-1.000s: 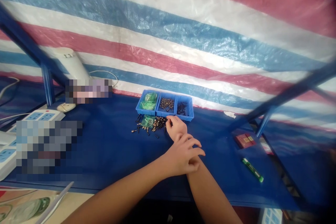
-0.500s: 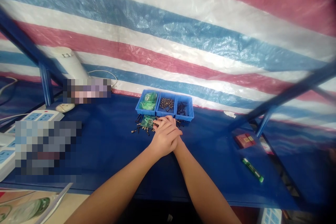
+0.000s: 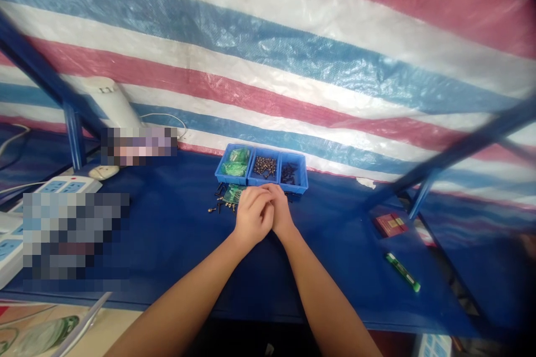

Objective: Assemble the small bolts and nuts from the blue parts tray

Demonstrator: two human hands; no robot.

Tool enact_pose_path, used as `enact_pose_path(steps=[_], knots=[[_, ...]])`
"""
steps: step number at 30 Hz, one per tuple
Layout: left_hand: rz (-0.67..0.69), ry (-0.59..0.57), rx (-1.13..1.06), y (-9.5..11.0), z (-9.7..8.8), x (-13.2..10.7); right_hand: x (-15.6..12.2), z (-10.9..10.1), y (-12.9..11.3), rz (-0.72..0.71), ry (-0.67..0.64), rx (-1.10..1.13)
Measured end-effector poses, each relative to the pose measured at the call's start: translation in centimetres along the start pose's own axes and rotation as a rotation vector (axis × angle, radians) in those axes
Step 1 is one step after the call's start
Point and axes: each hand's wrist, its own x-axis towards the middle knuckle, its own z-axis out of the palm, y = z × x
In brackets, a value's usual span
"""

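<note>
My left hand (image 3: 250,215) and my right hand (image 3: 280,209) meet on the blue table (image 3: 176,234), fingers curled and touching over a scatter of small screws (image 3: 218,205) and a green circuit board (image 3: 233,193). What the fingers pinch is hidden. Just beyond them stand three joined blue bins (image 3: 263,170): the left one holds green boards, the middle one brass-coloured parts, the right one dark screws.
A white power strip (image 3: 62,184) and cables lie at the left, with a white lamp base (image 3: 109,101) behind. A red box (image 3: 390,224) and a green pen-like tool (image 3: 402,271) lie at the right. Blue frame struts cross both sides. A striped tarp hangs behind.
My left hand has moved forward from my right wrist to join my right hand at the screw pile. Both hands now sit side by side, curled together.
</note>
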Motion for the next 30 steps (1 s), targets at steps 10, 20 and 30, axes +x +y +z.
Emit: enact_pose_path(steps=[10, 20, 30], knots=[[-0.188, -0.122, -0.073, -1.9, 1.0, 0.5, 0.4, -0.9, 1.4, 0.155, 0.153, 0.482], [-0.242, -0.132, -0.111, -2.0, 0.7, 1.1, 0.7, -1.1, 1.6, 0.263, 0.209, 0.637], [-0.300, -0.145, -0.084, -2.5, 0.7, 1.0, 0.7, -1.3, 1.5, 0.261, 0.217, 0.623]])
